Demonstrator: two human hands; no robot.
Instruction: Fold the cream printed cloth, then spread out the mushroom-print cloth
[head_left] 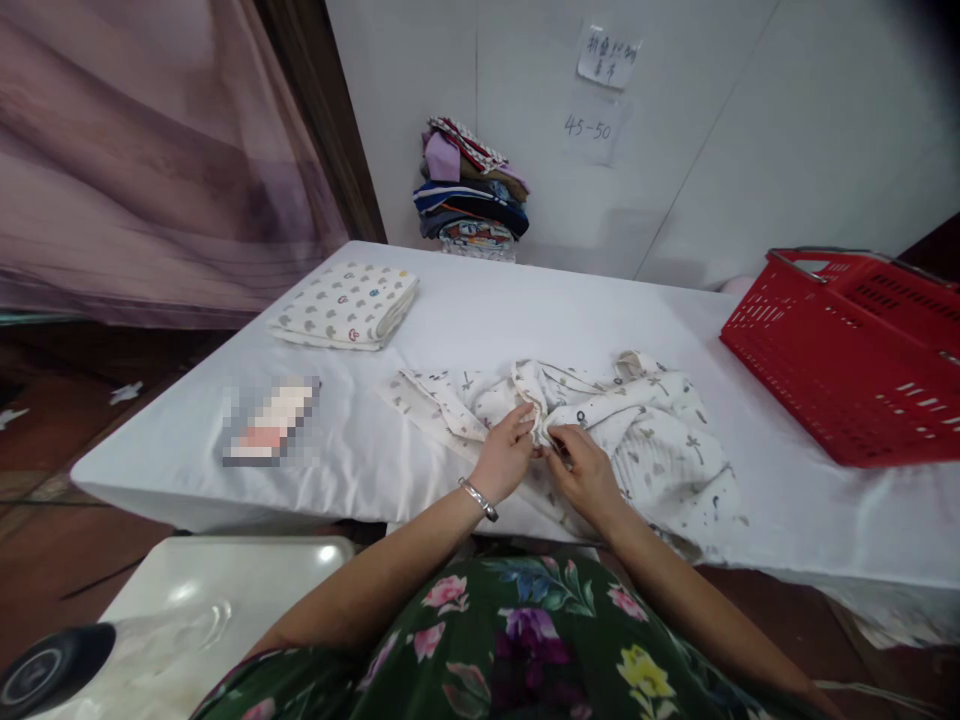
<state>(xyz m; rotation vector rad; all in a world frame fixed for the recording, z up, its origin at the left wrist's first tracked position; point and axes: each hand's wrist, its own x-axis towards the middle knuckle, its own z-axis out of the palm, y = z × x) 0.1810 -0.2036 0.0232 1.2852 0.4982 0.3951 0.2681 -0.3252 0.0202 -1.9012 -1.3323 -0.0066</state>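
Nearest the camera, the person's dark green floral garment [555, 640] is cut off by the lower frame edge. At lower left, a glossy white surface [232, 565] is partly covered by a dark round object [56, 665], which is itself cropped; its nature cannot be established.

A silver bracelet [478, 498] is worn at the left wrist. A crumpled white patterned cloth [660, 430] is spread along the near side of the worktop [465, 310], in front of the person. Its bunched edge is held between the closed fingers of the left hand [506, 455] and is likewise pinched by the right hand [586, 475], the two being set close together. The fingertips of the right hand are partly hidden by its own knuckles, and the exact part of the cloth gripped cannot be made out. The full outline of the cloth is obscured by its folds and by the right forearm [675, 580].

To the left, a flat object [274, 425] is masked by pixelation and cannot be identified. Beyond it, a folded patterned cloth [345, 305] is laid near the far left corner; its inner layers are concealed. A red basket [885, 370] is cropped at the right edge, and its contents are not shown.

At the far side, a stack of folded fabrics [472, 190] is seen against the wall [697, 130]; how its base is supported cannot be told. Two paper notes are fixed above, the lower [595, 128] being marked "45-50".
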